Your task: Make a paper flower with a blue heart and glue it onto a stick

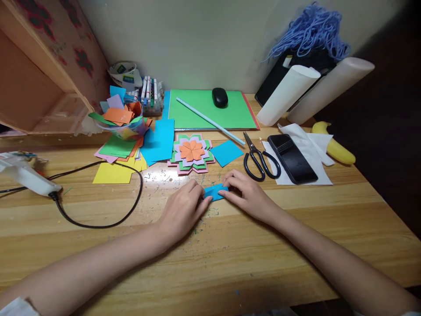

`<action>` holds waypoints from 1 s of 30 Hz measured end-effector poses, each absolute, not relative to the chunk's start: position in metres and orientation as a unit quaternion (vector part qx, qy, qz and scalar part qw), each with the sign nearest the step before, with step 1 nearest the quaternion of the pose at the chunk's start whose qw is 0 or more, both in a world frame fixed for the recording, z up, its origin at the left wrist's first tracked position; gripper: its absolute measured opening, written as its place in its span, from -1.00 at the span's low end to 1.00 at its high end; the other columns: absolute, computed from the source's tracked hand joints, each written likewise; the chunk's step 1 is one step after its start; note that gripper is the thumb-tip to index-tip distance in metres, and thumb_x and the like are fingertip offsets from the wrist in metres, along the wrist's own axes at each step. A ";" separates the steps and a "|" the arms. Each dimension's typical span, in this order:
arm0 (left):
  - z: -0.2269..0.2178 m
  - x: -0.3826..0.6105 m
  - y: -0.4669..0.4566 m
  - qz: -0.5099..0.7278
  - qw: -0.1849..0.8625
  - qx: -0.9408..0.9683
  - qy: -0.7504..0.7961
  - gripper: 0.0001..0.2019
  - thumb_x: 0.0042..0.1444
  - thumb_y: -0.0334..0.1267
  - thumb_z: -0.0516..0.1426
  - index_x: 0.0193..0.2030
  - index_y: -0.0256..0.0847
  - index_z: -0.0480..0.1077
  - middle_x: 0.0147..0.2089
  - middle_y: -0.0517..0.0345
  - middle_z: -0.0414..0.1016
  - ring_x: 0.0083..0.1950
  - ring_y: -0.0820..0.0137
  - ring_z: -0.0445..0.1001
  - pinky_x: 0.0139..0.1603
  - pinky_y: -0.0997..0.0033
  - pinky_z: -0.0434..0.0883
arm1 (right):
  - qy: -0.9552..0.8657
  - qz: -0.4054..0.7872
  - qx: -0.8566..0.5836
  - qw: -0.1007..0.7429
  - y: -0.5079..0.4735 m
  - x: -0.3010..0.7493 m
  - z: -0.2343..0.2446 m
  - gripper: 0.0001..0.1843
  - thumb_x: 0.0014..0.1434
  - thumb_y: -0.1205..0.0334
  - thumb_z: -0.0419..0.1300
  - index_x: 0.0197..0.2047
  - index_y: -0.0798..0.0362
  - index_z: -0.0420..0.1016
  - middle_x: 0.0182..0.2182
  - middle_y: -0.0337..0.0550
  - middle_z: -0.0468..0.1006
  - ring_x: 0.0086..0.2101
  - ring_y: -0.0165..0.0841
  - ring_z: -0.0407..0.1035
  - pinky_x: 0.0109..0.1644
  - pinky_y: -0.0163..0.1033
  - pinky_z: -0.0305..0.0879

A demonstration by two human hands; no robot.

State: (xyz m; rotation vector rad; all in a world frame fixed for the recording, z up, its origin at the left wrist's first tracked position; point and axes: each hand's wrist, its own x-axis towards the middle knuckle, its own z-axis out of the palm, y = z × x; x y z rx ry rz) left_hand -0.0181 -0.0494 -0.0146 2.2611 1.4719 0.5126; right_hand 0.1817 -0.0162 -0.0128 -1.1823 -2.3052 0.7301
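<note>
A small folded piece of blue paper [215,192] lies between my hands on the wooden table. My left hand [184,206] grips its left end, thumb along the near edge and fingers curled. At the right end, my right hand [245,193] pinches the paper between thumb and fingertips. Just beyond stands a layered paper flower [191,152] in orange, lilac, green and pink, lying flat. A blue paper square [226,153] rests right of the flower. Scissors [258,160] with black handles lie partly open beyond my right hand.
A black phone [292,159] sits on white tissue, beside a banana [338,147]. Behind are green sheets [194,112] with a mouse [219,97] and a pale blue stick [210,120]. Paper scraps fill a tub [123,127]; a black cable [108,226] loops at left.
</note>
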 end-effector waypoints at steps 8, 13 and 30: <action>-0.016 -0.017 -0.045 0.199 0.212 0.794 0.534 -0.81 0.13 -0.20 0.03 -0.44 -0.22 0.25 -0.40 0.17 0.31 -0.42 0.45 0.28 -0.47 0.45 0.21 | -0.837 0.186 -0.456 0.238 -0.019 0.178 -0.021 -0.85 0.14 0.20 0.13 -0.43 0.05 0.32 -0.33 -0.08 0.36 -0.26 -0.26 0.27 -0.20 -0.16 0.24; -0.016 -0.016 -0.044 0.196 0.220 0.794 0.532 -0.82 0.14 -0.21 0.03 -0.44 -0.23 0.25 -0.39 0.16 0.31 -0.40 0.45 0.29 -0.44 0.44 0.23 | -0.840 0.159 -0.467 0.227 -0.018 0.178 -0.021 -0.80 0.14 0.18 0.13 -0.47 0.05 0.28 -0.38 -0.10 0.35 -0.29 -0.27 0.24 -0.24 -0.17 0.22; -0.008 -0.013 -0.043 0.177 0.217 0.793 0.540 -0.83 0.12 -0.26 0.05 -0.47 -0.23 0.23 -0.40 0.18 0.29 -0.42 0.45 0.28 -0.46 0.44 0.21 | -0.855 0.082 -0.474 0.194 -0.019 0.173 -0.020 -0.71 0.18 0.12 0.07 -0.52 0.05 0.24 -0.44 -0.10 0.36 -0.33 -0.27 0.24 -0.30 -0.20 0.21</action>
